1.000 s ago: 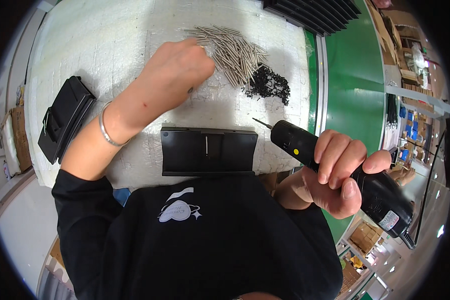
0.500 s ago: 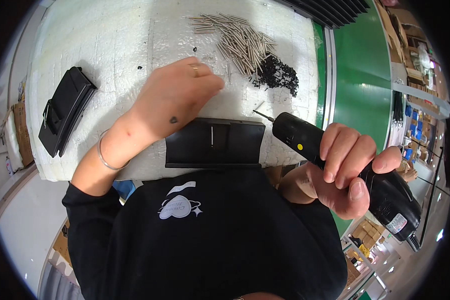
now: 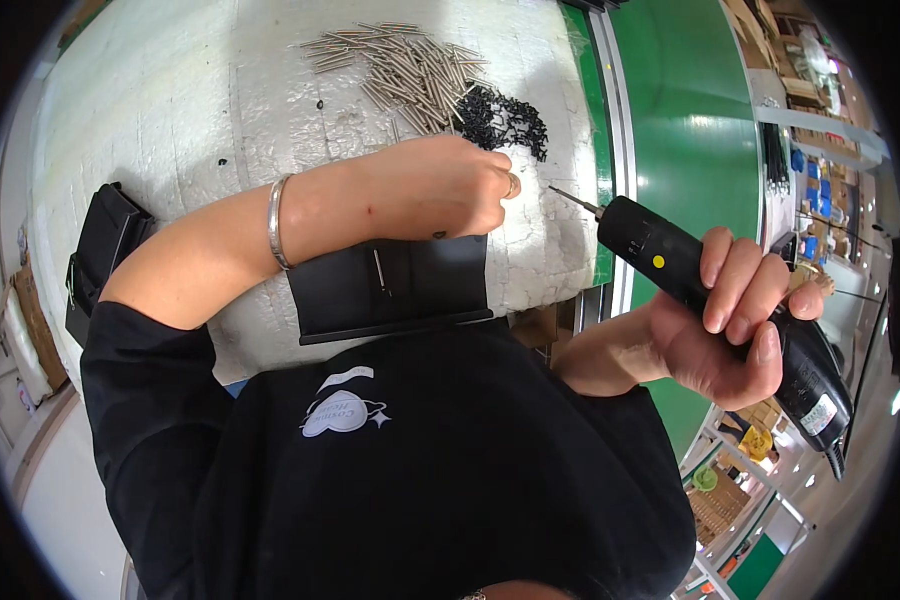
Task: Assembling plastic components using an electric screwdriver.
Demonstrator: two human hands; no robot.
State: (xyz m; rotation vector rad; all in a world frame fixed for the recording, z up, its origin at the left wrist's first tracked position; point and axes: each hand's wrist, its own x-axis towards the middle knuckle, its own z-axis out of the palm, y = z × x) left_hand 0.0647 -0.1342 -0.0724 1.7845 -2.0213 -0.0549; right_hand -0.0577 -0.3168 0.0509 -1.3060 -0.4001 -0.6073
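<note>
My left hand [image 3: 465, 190] is closed, its knuckles up, over the table just beyond a black panel [image 3: 435, 285]. Whatever its fingers hold, if anything, is hidden. On that panel lies a thin metal pin [image 3: 382, 272]; my left forearm covers part of the panel's far side. Wrapped in my right hand [image 3: 735, 330] is a black electric screwdriver [image 3: 655, 245], raised at the right, its thin bit pointing left toward my left fingers with a gap between. Past my left hand lie a heap of metal pins [image 3: 420, 80] and a cluster of small black screws [image 3: 510, 125].
A second black part [image 3: 105, 245] rests at the table's left, partly behind my left sleeve. Two small black bits lie loose on the white padded table top [image 3: 170, 90]. A green surface [image 3: 680, 130] borders the table on the right. A cord leaves the screwdriver's rear end.
My left hand has moved right, toward the screwdriver's bit, its forearm now crossing more of the table. The screwdriver stays in my right hand. The whole view has shifted, so the table things appear farther left.
</note>
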